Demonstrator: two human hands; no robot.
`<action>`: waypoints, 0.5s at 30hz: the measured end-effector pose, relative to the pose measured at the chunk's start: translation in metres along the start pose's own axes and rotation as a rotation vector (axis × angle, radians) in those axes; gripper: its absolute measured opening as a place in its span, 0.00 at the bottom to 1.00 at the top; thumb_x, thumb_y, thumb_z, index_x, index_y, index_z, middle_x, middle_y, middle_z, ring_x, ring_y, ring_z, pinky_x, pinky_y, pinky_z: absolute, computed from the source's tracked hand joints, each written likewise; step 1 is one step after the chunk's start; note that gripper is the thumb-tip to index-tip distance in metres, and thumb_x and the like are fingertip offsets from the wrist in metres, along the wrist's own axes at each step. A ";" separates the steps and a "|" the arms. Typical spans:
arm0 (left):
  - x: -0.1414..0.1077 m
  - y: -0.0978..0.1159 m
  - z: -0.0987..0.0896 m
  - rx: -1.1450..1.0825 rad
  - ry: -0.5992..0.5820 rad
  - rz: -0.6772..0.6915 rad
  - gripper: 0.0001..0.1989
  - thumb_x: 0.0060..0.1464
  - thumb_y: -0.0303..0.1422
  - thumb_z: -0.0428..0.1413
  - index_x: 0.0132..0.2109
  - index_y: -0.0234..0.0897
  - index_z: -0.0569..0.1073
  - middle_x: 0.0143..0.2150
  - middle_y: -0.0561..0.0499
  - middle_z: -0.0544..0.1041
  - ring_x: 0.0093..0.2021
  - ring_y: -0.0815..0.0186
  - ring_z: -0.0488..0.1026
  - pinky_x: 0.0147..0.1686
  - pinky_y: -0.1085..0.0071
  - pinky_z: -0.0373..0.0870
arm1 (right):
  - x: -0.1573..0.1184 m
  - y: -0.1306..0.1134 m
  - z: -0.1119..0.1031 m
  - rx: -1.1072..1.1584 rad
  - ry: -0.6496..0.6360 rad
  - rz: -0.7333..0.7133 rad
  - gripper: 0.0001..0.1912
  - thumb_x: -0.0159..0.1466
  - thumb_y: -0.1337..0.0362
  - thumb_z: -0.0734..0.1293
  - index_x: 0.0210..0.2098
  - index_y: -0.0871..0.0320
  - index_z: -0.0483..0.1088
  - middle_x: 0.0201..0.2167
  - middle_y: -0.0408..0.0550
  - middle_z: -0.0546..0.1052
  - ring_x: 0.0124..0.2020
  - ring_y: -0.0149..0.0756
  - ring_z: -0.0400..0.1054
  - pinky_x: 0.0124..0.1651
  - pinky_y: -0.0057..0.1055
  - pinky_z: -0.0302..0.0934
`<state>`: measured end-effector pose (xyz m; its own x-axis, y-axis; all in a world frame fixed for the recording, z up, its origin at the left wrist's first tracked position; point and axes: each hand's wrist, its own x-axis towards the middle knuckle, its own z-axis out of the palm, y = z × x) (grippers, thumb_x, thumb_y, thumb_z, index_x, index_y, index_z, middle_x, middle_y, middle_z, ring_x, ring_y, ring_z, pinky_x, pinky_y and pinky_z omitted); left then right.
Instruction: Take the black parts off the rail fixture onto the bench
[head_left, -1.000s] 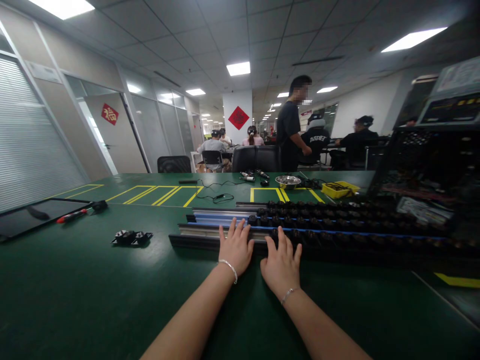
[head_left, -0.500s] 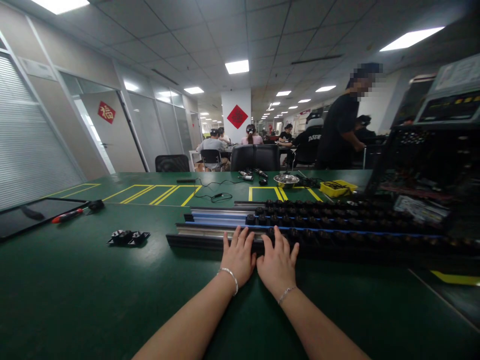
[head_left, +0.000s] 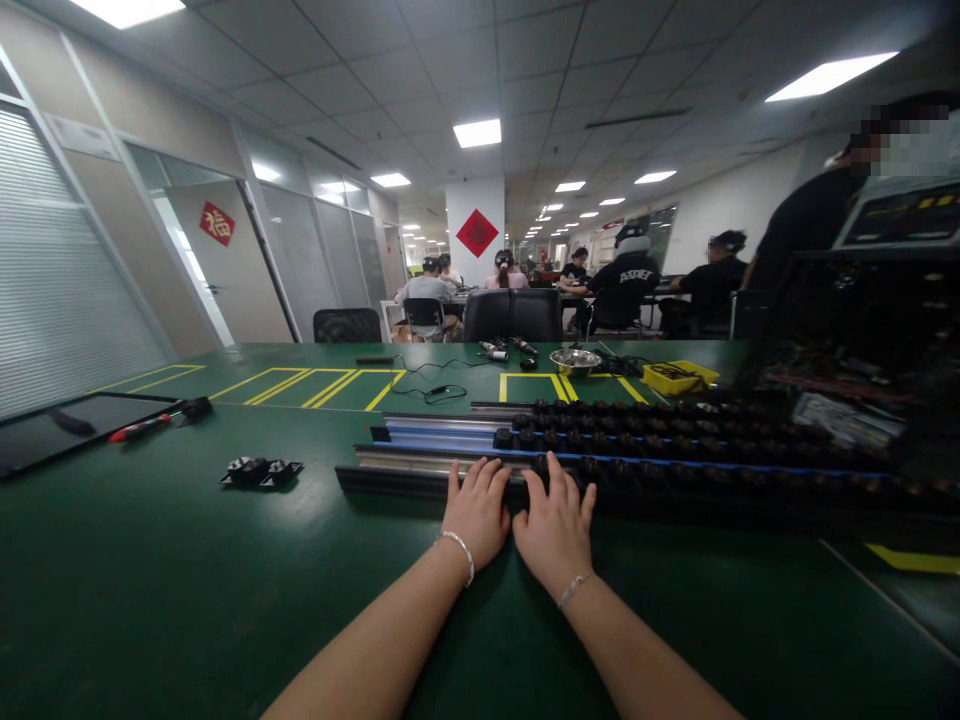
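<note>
Fingers spread, my left hand (head_left: 475,512) rests on the front black rail (head_left: 397,482), near its left part. Close beside it on the right, my right hand (head_left: 553,518) lies on the same rail with its fingers apart. Neither hand is wrapped round anything. Behind the front rail lie more long rails, among them a silver-and-blue one (head_left: 442,437). Rows of small black parts (head_left: 637,443) sit along the rails to the right of my hands. What lies directly under my fingertips is hidden.
On the green table (head_left: 150,580) are a small black part cluster (head_left: 261,472), a red-handled tool (head_left: 142,428), a dark flat panel (head_left: 67,425), a metal bowl (head_left: 574,360), a yellow tray (head_left: 678,376) and cables. Dark equipment (head_left: 892,310) stands at right. People sit beyond.
A person in black at the back has moved to the right, now partly behind the equipment. My hands remain nearly in place on the rail.
</note>
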<state>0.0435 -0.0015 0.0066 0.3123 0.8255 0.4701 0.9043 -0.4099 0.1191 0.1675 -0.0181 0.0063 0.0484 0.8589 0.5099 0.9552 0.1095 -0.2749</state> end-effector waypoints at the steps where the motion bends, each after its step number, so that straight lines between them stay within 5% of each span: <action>1: 0.000 0.000 0.000 -0.002 0.001 -0.001 0.24 0.51 0.30 0.49 0.57 0.41 0.62 0.60 0.48 0.65 0.62 0.59 0.54 0.62 0.46 0.37 | 0.000 0.000 0.000 -0.001 0.002 -0.003 0.24 0.53 0.68 0.60 0.50 0.54 0.65 0.63 0.53 0.53 0.60 0.48 0.49 0.61 0.55 0.30; 15: 0.000 0.000 -0.001 0.010 -0.013 0.003 0.26 0.50 0.30 0.50 0.58 0.42 0.61 0.60 0.48 0.64 0.62 0.59 0.54 0.62 0.48 0.38 | 0.000 0.000 -0.001 0.000 -0.029 -0.030 0.24 0.54 0.68 0.59 0.51 0.53 0.64 0.63 0.51 0.53 0.61 0.46 0.48 0.61 0.57 0.28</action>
<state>0.0437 -0.0018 0.0079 0.3184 0.8296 0.4586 0.9065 -0.4080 0.1088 0.1673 -0.0189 0.0070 0.0109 0.8692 0.4943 0.9561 0.1357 -0.2597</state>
